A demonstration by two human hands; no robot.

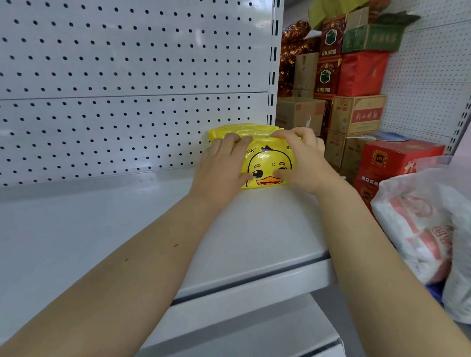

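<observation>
Duck pack [266,160] on white pegboard shelf [95,226]

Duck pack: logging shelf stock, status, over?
Left hand, right hand grip duck pack. Pack upright on shelf, near pegboard. Nothing blocking.

Light: bright, even, cool white across your whole view.
Source: overhead and out of frame; a soft sheen lay on the pegboard panel [141,60] toward its far right and on the far strip of the shelf [95,226].
Shadows: faint and soft-edged; a thin one sat under the yellow duck pack [267,174], a darker band beneath the shelf's near lip.
Glare: small white highlights on the pack's glossy film; the plastic bag [436,236] at near right looked washed pale.
Distortion: wide-angle; your shelf edges slanted and the slotted upright [275,53] bowed.
Focus: centre crisp; the stacked cartons [360,90] at far right were soft, and the bag's print was blurred.
</observation>
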